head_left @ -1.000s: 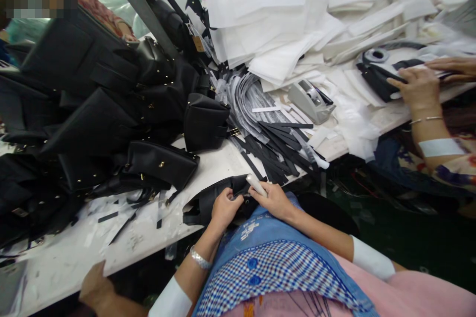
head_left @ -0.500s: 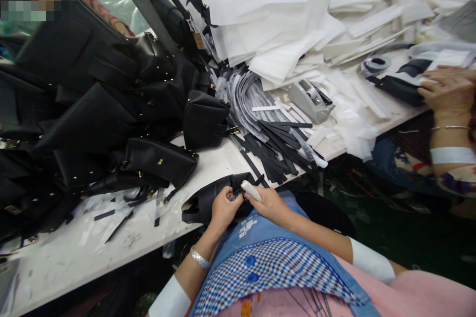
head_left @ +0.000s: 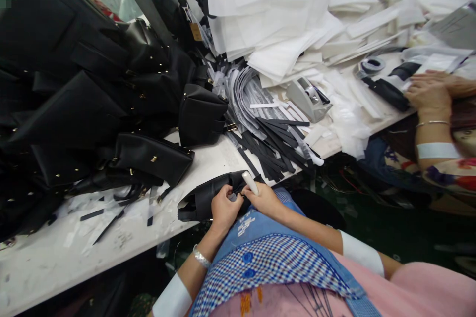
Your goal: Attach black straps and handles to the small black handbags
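A black bag (head_left: 206,197) lies on its side at the front edge of the white table, close against my apron. My left hand (head_left: 225,209) is closed on the near edge of this bag, thumb and fingers pinched together. In my right hand (head_left: 266,201) is a tool with a white handle (head_left: 251,183). The handle's rounded end points up and away from me. The tool's working end is hidden by my fingers, down at the bag's edge. Both hands are close together, their fingertips nearly meeting over the black material.
Black bags (head_left: 92,104) are heaped on the left. Beyond my hands lie black strips (head_left: 269,151), a grey tape dispenser (head_left: 309,99) and stacked white sheets (head_left: 275,10). Scraps (head_left: 107,228) litter the white table (head_left: 55,277). A co-worker's hands (head_left: 433,91) rest on a black item at right.
The white handle has tipped more upright in my right hand, which has come slightly nearer my left. My left hand keeps its pinch on the bag. The whole view has shifted slightly.
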The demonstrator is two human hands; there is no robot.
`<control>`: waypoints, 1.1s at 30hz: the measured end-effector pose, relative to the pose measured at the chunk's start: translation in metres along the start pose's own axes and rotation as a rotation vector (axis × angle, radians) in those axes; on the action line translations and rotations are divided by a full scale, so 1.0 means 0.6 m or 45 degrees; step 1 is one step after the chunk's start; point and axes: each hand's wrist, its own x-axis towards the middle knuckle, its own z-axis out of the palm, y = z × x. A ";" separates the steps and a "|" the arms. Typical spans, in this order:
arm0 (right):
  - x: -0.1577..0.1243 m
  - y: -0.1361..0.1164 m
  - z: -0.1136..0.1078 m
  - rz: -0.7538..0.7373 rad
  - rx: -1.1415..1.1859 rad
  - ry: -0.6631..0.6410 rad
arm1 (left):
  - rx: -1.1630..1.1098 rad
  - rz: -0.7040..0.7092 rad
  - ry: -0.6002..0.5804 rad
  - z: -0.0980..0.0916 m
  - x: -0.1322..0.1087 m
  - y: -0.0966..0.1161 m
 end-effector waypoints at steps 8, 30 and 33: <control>0.015 -0.006 -0.036 0.227 0.286 -0.268 | -0.160 -0.019 -0.123 -0.012 0.014 -0.007; 0.037 -0.093 -0.044 -0.631 -0.637 -0.603 | -0.598 0.061 0.023 -0.072 -0.006 0.025; 0.049 -0.090 -0.042 -0.643 -0.541 -0.546 | -0.634 0.069 -0.089 -0.099 -0.044 0.001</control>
